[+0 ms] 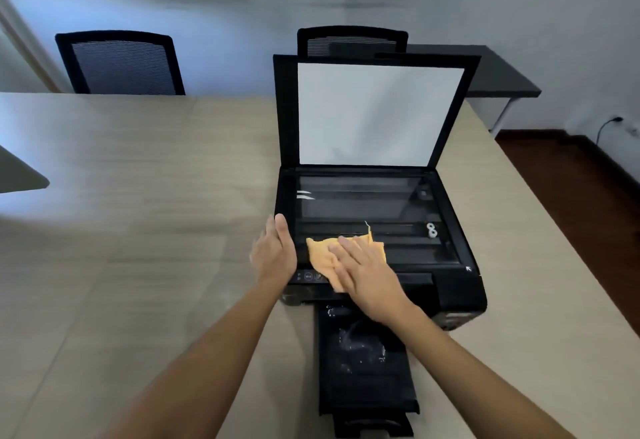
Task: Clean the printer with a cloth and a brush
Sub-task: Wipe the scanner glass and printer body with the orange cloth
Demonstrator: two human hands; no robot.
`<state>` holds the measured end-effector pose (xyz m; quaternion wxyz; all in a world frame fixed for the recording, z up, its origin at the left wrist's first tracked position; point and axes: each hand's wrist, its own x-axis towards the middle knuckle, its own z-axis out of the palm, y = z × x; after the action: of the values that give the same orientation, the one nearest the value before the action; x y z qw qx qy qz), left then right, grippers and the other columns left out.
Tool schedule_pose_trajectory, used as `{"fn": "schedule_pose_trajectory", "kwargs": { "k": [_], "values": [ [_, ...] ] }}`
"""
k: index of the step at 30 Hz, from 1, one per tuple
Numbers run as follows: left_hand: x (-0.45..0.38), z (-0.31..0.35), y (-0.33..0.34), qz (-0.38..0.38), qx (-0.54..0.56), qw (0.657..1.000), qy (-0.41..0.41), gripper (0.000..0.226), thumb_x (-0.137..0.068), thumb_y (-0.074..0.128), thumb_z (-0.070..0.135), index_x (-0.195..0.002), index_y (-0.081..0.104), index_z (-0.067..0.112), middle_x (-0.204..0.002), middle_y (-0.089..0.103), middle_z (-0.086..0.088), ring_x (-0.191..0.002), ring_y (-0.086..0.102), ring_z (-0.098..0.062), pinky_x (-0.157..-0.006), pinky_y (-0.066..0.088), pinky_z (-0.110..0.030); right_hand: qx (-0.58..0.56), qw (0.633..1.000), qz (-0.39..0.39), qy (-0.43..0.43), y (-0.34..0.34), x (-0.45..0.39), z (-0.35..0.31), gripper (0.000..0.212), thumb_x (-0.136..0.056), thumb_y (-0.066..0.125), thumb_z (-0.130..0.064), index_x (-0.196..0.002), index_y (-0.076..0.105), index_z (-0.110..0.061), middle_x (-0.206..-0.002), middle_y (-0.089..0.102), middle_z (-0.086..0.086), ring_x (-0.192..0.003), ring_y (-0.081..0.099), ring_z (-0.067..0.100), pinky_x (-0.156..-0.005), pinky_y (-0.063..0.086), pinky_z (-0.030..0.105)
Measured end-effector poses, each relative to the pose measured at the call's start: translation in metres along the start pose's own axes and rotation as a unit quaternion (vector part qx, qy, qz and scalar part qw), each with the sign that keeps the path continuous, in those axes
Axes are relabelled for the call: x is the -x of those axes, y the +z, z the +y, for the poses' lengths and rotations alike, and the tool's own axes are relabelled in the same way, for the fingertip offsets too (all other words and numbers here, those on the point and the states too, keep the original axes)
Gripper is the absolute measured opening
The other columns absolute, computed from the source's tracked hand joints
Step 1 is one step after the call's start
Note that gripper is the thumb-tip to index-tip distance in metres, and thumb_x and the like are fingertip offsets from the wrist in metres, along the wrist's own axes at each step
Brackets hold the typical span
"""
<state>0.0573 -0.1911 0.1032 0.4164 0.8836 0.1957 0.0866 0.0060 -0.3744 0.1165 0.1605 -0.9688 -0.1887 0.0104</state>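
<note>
Step in hand: wiping the scanner glass with the cloth; the brush work appears not yet begun, and no brush is in view

Bench (138, 196): pale wood-grain laminate, matte, flat, carrying the printer toward its right half. Two black mesh-backed chairs (121, 64) stand behind it.

Left hand (275, 253): open and flat, fingers together, holding nothing. It rests edge-on against the printer's left front corner, judged to be bracing the machine against the push of the wipe.

Cloth (322, 255): orange, soft, thin weave, crumpled at the edges with a loose thread standing up at its far side. It lies on the near left part of the glass and laps over the front lip toward the control panel (308, 276).

Right hand (363, 270): spread flat, palm down, pressing on top of the cloth; it pins the cloth, not gripping it.

Printer (460, 286): black hard plastic, boxy, lid (377, 113) raised upright with a smooth white backing pad. Scanner glass (363, 203) is glossy and reflective, with pale streaks near its left edge. Output tray (363, 369) is pulled forward and shows whitish specks.

Next move, as judged: carry the cloth across to the right and far portions of the glass under even, light pressure, keeping the loose thread clear of the hinge. The speckled tray looks a fit case for the brush
</note>
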Motion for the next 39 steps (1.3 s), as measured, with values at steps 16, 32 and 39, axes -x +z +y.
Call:
{"fn": "schedule_pose_trajectory", "kwargs": {
  "k": [16,32,39],
  "values": [
    [0.161,0.043,-0.059,-0.296,0.415,0.856,0.092,0.075,-0.08,0.045,0.07,-0.144,0.019,0.041,-0.15,0.032,0.025,-0.14,0.029,0.007,-0.109,0.031,-0.009,-0.433,0.876,0.07,0.201,-0.089,0.081,-0.072,0.046,-0.1,0.03,-0.044,-0.09,0.07,-0.024,-0.084,0.075,0.002,-0.082,0.07,0.014,-0.077,0.056,0.034],
    [0.161,-0.033,-0.024,0.124,0.434,0.834,-0.319,0.06,-0.091,0.034,0.063,-0.109,0.062,0.012,-0.077,0.064,-0.003,-0.068,0.061,-0.017,-0.054,0.047,-0.027,-0.189,0.949,0.14,0.208,-0.114,0.085,0.117,0.06,-0.096,0.025,-0.048,-0.134,0.047,-0.007,-0.139,0.051,0.021,-0.129,0.045,0.038,-0.104,0.034,0.051],
    [0.062,-0.016,0.034,0.148,0.52,0.836,-0.095,0.059,-0.091,0.039,0.049,-0.133,0.055,0.01,-0.098,0.067,-0.002,-0.071,0.063,-0.003,-0.075,0.056,-0.021,-0.227,0.953,0.082,0.185,-0.06,0.036,0.146,0.081,-0.088,0.016,-0.068,-0.15,0.024,-0.016,-0.157,0.026,0.004,-0.144,0.022,0.018,-0.12,0.015,0.041]
  ]
}}
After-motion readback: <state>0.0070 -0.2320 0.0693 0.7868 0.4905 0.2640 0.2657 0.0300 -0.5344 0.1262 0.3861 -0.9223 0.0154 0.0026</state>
